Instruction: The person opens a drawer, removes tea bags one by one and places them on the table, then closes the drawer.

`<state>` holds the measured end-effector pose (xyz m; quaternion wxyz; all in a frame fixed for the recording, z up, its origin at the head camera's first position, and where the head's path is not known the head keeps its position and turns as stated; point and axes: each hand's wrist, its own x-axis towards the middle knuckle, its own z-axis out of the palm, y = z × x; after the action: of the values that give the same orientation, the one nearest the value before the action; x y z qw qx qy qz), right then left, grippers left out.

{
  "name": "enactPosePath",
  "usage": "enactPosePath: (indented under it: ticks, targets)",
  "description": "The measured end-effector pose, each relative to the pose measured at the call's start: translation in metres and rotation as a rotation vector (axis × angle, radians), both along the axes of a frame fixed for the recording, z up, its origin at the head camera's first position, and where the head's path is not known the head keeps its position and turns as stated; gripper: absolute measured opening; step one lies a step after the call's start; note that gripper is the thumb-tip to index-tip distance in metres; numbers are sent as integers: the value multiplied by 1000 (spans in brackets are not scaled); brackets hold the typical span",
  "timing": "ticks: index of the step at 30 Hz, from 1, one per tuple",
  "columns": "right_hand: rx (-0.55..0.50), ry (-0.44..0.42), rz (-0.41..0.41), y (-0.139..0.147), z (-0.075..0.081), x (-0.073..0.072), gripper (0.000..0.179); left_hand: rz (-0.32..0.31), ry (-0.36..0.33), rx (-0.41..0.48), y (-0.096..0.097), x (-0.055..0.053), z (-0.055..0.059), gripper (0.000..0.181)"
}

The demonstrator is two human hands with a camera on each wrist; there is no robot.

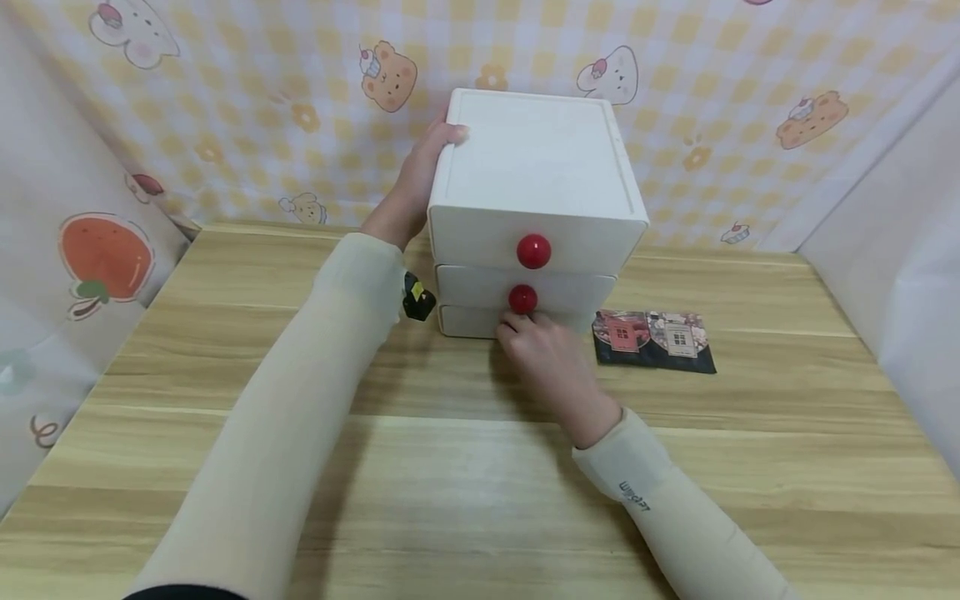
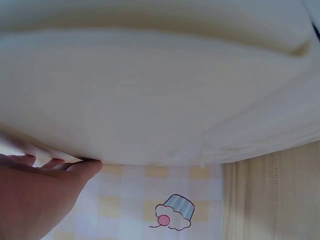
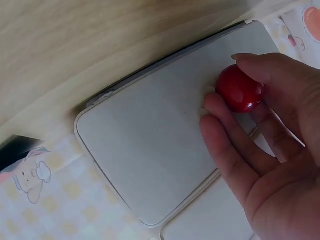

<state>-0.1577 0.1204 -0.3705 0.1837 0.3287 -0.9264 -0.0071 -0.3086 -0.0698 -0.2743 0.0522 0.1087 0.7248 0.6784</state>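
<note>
A white cabinet of three stacked drawers stands on the table near the back wall. Red knobs show on the top drawer and on the middle one. My left hand grips the cabinet's left rear edge, its thumb on the top panel. In the left wrist view several fingertips reach the back edge of the white side panel. My right hand pinches the red knob of the bottom drawer, thumb on one side and fingers on the other. That drawer appears closed.
Two dark printed sachets lie side by side on the wooden table, right of the cabinet. A patterned cloth hangs behind it. By the left cuff is a small black piece with a yellow mark.
</note>
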Motion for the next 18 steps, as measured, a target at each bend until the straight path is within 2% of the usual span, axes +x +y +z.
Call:
enactPosePath:
  ticks: [11,18]
  targets:
    - [0,52,32,-1,-1,-2,15,-3,11,-11,0,0,0,66]
    - [-4,54,46,-1,1,-4,12,-5,6,-6,0,-2,1,66]
